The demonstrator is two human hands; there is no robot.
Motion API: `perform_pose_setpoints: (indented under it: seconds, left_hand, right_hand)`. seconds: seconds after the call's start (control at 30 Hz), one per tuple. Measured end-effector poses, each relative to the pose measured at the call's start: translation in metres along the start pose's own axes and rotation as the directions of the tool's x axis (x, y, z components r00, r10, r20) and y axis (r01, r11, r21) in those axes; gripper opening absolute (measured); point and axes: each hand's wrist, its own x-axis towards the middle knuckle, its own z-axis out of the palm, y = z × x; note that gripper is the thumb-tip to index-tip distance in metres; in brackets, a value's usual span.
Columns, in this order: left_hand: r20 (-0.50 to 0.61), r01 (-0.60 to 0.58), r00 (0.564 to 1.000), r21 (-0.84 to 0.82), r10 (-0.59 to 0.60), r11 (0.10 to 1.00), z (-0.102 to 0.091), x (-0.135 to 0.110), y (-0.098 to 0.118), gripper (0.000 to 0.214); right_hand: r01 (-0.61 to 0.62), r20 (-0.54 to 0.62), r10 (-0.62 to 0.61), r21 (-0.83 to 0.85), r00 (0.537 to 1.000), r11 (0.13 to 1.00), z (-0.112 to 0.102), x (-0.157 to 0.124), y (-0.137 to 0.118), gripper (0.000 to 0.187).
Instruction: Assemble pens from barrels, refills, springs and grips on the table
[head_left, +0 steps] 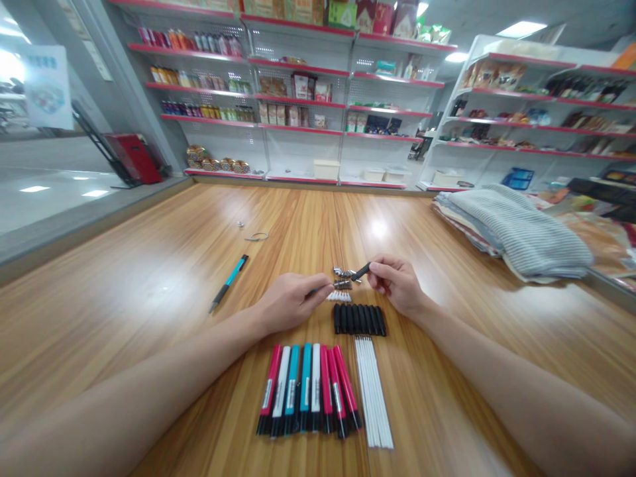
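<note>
Pinched in my right hand (400,285) is a black pen grip (361,271), tilted down toward the left. My left hand (293,301) is closed, thumb against fingers; a dark bluish sliver shows between them, too small to name. Between both hands lie small silver metal pen tips (342,285) and small white pieces (339,297). Below them is a row of black grips (358,319). Nearer me, pink, white and blue pen barrels (305,384) lie side by side, and thin white refills (373,394) lie to their right.
A blue and black pen (229,281) lies left of my left hand. Beyond it are a thin wire loop (257,236) and a tiny metal piece (241,224). Folded cloths (517,228) are stacked at the table's right. Stocked shelves (298,99) stand behind the table.
</note>
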Motion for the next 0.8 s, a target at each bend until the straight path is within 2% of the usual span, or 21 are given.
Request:
perform_pose_setpoints:
  seconds: [0.27,0.33,0.47,0.57,0.67,0.8]
  left_hand:
    - [0.033,0.032,0.999,0.020,-0.033,0.999,-0.001,0.001,0.001,0.028]
    - [0.040,0.037,0.998,0.012,-0.038,0.999,-0.001,0.000,0.000,0.028]
    - [0.041,0.023,0.999,0.012,-0.024,1.000,0.000,0.000,-0.001,0.028]
    - [0.042,0.015,0.999,0.013,-0.016,1.000,0.000,0.000,-0.001,0.028]
    - [0.037,0.027,0.999,0.005,-0.027,1.000,0.000,0.000,-0.001,0.030]
    - [0.018,0.039,0.999,0.010,-0.040,0.999,0.001,0.000,-0.002,0.031]
  right_hand:
    - [0.046,0.028,-0.043,-0.118,0.999,0.992,0.005,-0.003,-0.001,0.023]
    - [0.103,0.013,-0.103,-0.201,0.995,0.974,0.007,-0.006,-0.003,0.022]
    - [0.289,0.004,-0.321,-0.452,0.947,0.844,0.009,-0.012,-0.006,0.018]
    - [0.358,0.027,-0.421,-0.575,0.907,0.735,0.010,-0.015,-0.006,0.015]
    - [0.413,0.054,-0.485,-0.612,0.873,0.675,0.009,-0.014,-0.005,0.011]
    - [0.454,0.086,-0.519,-0.618,0.851,0.642,0.010,-0.013,-0.006,0.008]
